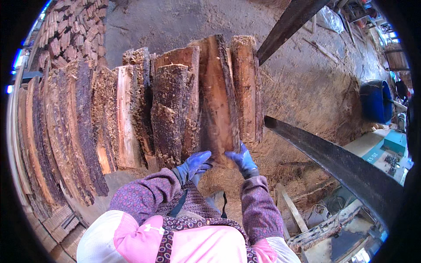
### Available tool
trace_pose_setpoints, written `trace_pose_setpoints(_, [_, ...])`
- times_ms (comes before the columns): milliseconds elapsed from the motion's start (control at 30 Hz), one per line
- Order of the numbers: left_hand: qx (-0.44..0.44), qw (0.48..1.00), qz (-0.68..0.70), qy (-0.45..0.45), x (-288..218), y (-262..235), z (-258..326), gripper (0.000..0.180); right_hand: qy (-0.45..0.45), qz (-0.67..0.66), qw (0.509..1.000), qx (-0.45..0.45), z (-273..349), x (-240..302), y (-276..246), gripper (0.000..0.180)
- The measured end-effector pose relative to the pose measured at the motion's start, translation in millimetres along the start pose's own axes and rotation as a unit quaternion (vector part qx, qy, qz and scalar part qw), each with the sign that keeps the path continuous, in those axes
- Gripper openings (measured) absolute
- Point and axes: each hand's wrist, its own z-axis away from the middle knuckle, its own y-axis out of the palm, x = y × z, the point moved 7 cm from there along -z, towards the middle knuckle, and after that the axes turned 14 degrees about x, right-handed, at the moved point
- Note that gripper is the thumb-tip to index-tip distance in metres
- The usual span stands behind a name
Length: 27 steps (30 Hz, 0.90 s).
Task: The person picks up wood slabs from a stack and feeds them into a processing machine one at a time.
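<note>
A long bark-edged wood slab (215,87) stretches away from me, its flat brown face up and its near end slightly blurred. My right hand (245,161), in a blue glove, grips the slab's near right corner with the thumb on top. My left hand (193,165), gloved alike, is closed at the near left corner, with its fingertips against the wood. Left of it lie a dark bark-covered slab (169,114) and a pale, split-faced slab (126,118). On the right lies another slab (245,87) with a flat brown face.
More bark slabs (66,127) stand in a row at the left. Chopped wood (72,30) is piled at the far left. Two dark metal prongs (333,162) (289,26) reach in from the right. A blue barrel (376,101) stands far right on the sawdust-covered floor (307,92).
</note>
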Motion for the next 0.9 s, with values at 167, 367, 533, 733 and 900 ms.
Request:
trace_pose_setpoints(167, [-0.054,0.990,-0.092,0.097,9.0,7.6,22.1,0.038,0.041,0.169,0.981,-0.081,30.2,-11.2,-20.4,0.063])
trace_pose_setpoints(367, [0.193,0.959,0.126,0.163,4.2,91.9,1.2,0.055,0.110,0.090,0.987,-0.075,253.3,5.4,10.7,0.046])
trace_pose_setpoints(533, [0.187,0.913,-0.095,0.351,95.2,166.1,-28.5,0.057,0.034,0.056,0.970,-0.233,445.1,-36.1,53.6,0.069])
trace_pose_setpoints(733, [0.468,0.849,-0.103,0.222,188.5,386.8,99.9,0.053,-0.065,0.183,0.885,-0.423,623.1,-27.9,110.8,0.098])
trace_pose_setpoints(900, [0.634,0.716,-0.212,0.201,288.7,571.5,211.6,0.051,-0.328,0.081,0.672,-0.659,778.5,-52.8,145.7,0.093])
